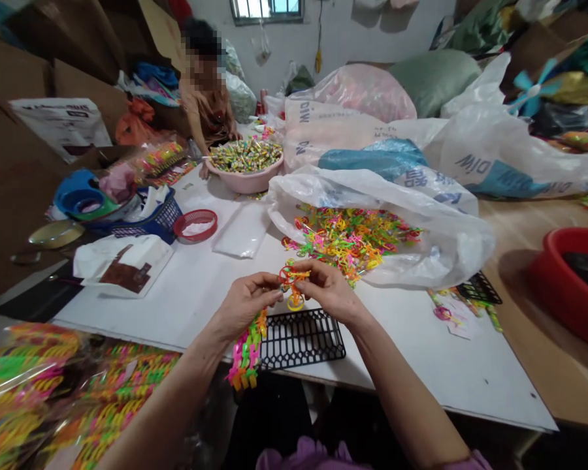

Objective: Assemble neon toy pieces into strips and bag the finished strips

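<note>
Between my two hands is a small plastic wheeled toy (296, 294), orange and yellow with a red ring at its left. The fingertips of my left hand (247, 297) pinch it by the red ring. My right hand (328, 287) grips its orange upper part between thumb and fingers. Just below lies a black plastic rack (302, 339) with rows of slots. Bright pink, green and orange plastic pieces (247, 356) stand in rows at its left end. Beyond my hands, a heap of similar colourful toys (347, 235) spills from an open white sack (441, 254).
Across the table, a person (208, 111) reaches toward a pink basin (245, 181) full of small pieces. A blue basket (149, 219), a red basket (196, 225) and a plastic bag (242, 228) are at left. A red tub (563, 281) stands right. Packed toys (112, 385) lie lower left.
</note>
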Demonstrator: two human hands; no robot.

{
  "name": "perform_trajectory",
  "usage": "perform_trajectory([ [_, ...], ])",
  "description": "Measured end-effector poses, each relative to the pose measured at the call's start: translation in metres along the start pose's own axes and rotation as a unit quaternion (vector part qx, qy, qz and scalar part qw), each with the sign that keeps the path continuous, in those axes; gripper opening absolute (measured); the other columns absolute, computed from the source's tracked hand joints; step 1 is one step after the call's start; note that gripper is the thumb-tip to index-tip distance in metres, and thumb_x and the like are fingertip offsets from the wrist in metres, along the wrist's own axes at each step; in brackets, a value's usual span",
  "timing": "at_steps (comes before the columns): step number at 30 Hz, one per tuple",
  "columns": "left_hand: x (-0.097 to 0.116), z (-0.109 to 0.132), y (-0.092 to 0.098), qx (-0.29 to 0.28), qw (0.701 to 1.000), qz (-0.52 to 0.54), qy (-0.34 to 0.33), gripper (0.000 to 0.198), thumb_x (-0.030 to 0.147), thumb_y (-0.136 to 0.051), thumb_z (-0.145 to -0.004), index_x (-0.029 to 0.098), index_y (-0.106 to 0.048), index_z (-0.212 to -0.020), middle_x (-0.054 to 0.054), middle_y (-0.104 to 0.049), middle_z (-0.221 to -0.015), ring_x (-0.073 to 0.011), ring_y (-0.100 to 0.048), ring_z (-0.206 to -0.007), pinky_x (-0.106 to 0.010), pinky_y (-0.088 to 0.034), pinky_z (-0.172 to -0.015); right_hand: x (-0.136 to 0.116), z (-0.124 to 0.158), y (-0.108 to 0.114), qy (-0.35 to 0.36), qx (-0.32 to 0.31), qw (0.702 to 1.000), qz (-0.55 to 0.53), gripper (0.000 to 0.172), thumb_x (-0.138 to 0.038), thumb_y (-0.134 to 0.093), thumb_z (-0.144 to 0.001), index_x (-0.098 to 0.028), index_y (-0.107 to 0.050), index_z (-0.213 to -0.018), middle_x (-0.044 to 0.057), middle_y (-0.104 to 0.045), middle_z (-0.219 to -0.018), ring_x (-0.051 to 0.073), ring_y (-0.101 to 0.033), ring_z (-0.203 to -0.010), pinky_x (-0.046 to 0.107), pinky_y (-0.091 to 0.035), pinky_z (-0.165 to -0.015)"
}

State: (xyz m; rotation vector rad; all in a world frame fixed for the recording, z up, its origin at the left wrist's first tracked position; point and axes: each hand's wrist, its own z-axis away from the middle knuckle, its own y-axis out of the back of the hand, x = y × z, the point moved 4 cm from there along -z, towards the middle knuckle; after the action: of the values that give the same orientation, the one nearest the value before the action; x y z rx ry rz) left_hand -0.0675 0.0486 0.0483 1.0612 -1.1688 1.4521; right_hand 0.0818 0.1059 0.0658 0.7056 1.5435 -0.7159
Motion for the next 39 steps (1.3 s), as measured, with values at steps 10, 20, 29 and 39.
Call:
perform_trajectory([
  [10, 0.002, 0.013, -0.01, -0.02, 0.998, 0.054, 0.028, 0.029, 0.027, -0.076, -0.061, 0.014, -0.065, -0.084, -0.003, -0.067, -0.08, -0.0111, -0.062, -0.069, -0.024, -0.049, -0.069, -0.002, 0.008, -0.001, -0.027, -0.025, 0.997, -0.074, 0.03, -0.033, -0.067, -0.07, -0.019, -0.059, -0.095, -0.002, -0.062, -0.074, 0.009, -0.055, -0.06, 0.021, -0.044, -0.057],
  [20, -0.009, 0.016, -0.021, 0.086, 0.978, -0.173, -0.075, 0.014, 0.028, -0.065, -0.07, 0.017, -0.066, -0.079, -0.001, -0.065, -0.076, -0.0133, -0.058, -0.073, -0.023, -0.046, -0.068, 0.002, 0.017, 0.003, 0.015, 0.095, 0.982, 0.164, 0.015, -0.024, -0.056, -0.077, -0.017, -0.062, -0.088, -0.001, -0.058, -0.067, 0.011, -0.049, -0.06, 0.023, -0.038, -0.055],
  [29, -0.004, 0.007, -0.033, 0.108, 0.986, 0.123, 0.037, 0.039, 0.039, -0.071, -0.066, 0.015, -0.062, -0.095, -0.004, -0.066, -0.091, -0.013, -0.062, -0.073, -0.023, -0.05, -0.058, -0.017, 0.0, 0.009, 0.088, 0.082, 0.946, 0.301, 0.032, -0.023, -0.054, -0.079, -0.018, -0.057, -0.11, 0.006, -0.059, -0.097, 0.017, -0.055, -0.086, 0.031, -0.045, -0.077],
  [39, -0.012, 0.013, -0.042, 0.193, 0.962, 0.142, -0.127, 0.036, 0.03, -0.063, -0.074, 0.017, -0.057, -0.107, -0.008, -0.063, -0.11, -0.0176, -0.059, -0.101, -0.033, -0.045, -0.092, 0.014, 0.017, -0.029, 0.048, 0.14, 0.932, 0.33, 0.017, -0.031, -0.054, -0.082, -0.017, -0.064, -0.085, 0.004, -0.064, -0.076, 0.014, -0.056, -0.062, 0.026, -0.042, -0.062],
])
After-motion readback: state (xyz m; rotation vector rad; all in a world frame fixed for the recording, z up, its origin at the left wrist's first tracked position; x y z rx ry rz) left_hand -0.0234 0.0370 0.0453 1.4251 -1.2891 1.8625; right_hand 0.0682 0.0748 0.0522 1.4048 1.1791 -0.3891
